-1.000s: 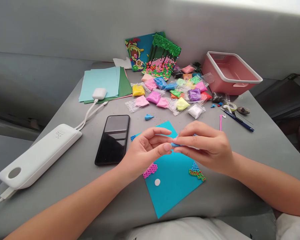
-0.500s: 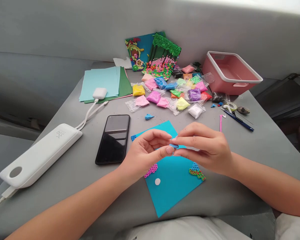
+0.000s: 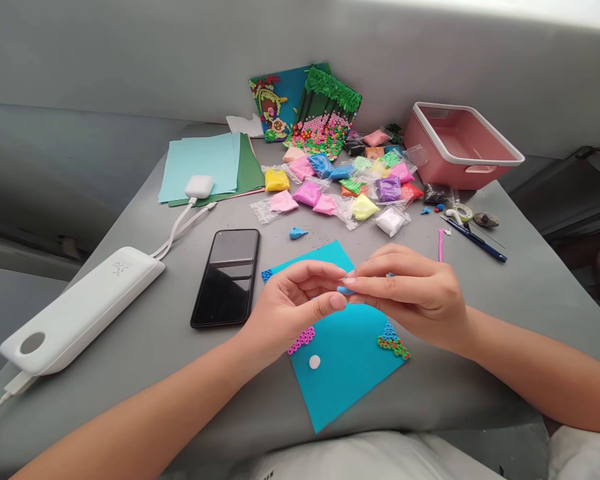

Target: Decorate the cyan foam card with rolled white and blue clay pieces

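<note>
Between my fingertips is a small piece of blue clay (image 3: 345, 291), partly covered by the fingers. My left hand (image 3: 300, 300) pinches it from the left, with the thumb below. My right hand (image 3: 410, 287) grips it from the right with thumb and fingers together. Both hands hover over a turquoise sheet (image 3: 353, 360). Pink clay rings (image 3: 301, 340), blue, green and red rings (image 3: 393, 343) and a flat white disc (image 3: 315, 362) lie on the sheet. Behind it a lump of blue clay (image 3: 297, 233) rests on the table.
A black phone (image 3: 226, 279) and a white power bank (image 3: 83, 310) lie at left, near paper sheets (image 3: 200, 160). Bagged clay (image 3: 365, 207) is heaped behind, beside a pink basket (image 3: 460, 157). At right are a blue pen (image 3: 475, 240) and a pink tool (image 3: 441, 245). Decorated panels (image 3: 325, 113) lean behind.
The blue clay has shifted and tilted slightly between my fingertips. My right fingers have moved a little over it, while my left hand stays almost still.
</note>
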{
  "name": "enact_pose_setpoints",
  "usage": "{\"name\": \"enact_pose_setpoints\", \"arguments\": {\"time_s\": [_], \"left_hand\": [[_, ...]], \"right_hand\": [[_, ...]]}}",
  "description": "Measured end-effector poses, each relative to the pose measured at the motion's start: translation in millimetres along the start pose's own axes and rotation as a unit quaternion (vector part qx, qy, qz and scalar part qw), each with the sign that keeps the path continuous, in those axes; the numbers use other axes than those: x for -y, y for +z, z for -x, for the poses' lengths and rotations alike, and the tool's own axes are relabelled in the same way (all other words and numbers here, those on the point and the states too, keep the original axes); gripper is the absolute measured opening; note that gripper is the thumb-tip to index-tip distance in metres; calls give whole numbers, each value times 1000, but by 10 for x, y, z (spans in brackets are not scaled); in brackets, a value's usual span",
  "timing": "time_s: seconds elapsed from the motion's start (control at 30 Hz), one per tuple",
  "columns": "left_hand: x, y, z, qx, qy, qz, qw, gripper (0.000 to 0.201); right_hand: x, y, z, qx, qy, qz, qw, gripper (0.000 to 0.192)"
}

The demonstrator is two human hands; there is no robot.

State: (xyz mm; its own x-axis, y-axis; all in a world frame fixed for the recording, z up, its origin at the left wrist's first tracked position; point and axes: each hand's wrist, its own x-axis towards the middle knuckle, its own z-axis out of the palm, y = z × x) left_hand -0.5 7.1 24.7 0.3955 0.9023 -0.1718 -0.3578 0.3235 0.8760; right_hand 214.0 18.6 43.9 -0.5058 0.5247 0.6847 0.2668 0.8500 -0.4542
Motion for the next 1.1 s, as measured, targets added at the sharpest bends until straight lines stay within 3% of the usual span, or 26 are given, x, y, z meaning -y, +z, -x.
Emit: {"name": "enact_pose_setpoints", "arguments": {"time_s": [0.13, 0.27, 0.43, 0.73, 1.1], "left_hand": [[9, -7, 6, 3, -3, -2, 1000, 21], [16, -16, 3, 21, -1, 20, 1000, 33], [20, -16, -1, 36, -2, 28, 999, 19], [12, 34, 20, 10, -33, 68, 997, 20], [10, 40, 3, -5, -19, 72, 997, 13]], "right_hand": [[17, 4, -10, -11, 4, 17, 1000, 15], [22, 3, -17, -17, -33, 55, 998, 12], [27, -5, -13, -21, -55, 62, 996, 15], [45, 7, -2, -19, -54, 57, 997, 17], [31, 45, 8, -34, -44, 56, 997, 12]]}}
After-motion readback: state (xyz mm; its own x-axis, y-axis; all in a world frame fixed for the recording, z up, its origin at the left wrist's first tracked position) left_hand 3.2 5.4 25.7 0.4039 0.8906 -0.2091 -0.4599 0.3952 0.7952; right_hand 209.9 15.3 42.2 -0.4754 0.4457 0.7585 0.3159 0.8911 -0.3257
